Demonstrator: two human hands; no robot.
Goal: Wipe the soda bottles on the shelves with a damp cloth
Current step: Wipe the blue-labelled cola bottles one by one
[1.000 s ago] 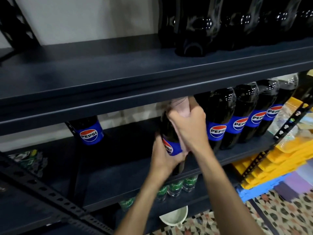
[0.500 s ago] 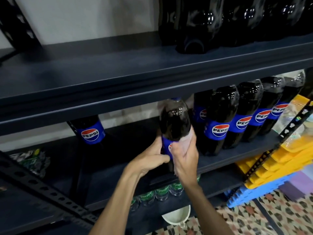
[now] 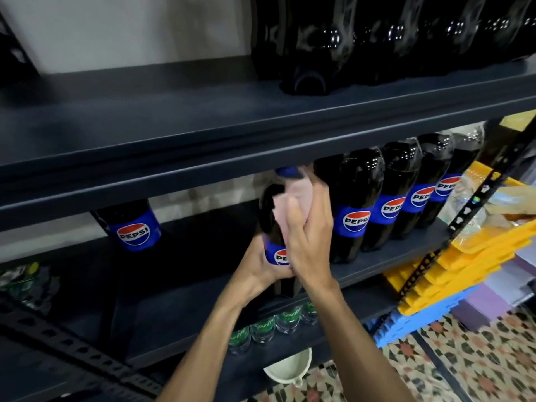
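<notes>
Head view: bottle (image 3: 269, 207) label half behind the hands (image 3: 309, 243), cloth (image 3: 293, 196) blurred.

The bottle (image 3: 271, 211) I hold is glossy dark plastic with a smooth blue label (image 3: 274, 254). The cloth (image 3: 293, 198) under my right hand (image 3: 310, 242) is soft, matt, pale pink fabric. The shelves (image 3: 203, 158) are dark painted metal — a dull satin finish. Stacked crates (image 3: 478, 256) are matt yellow plastic.
</notes>
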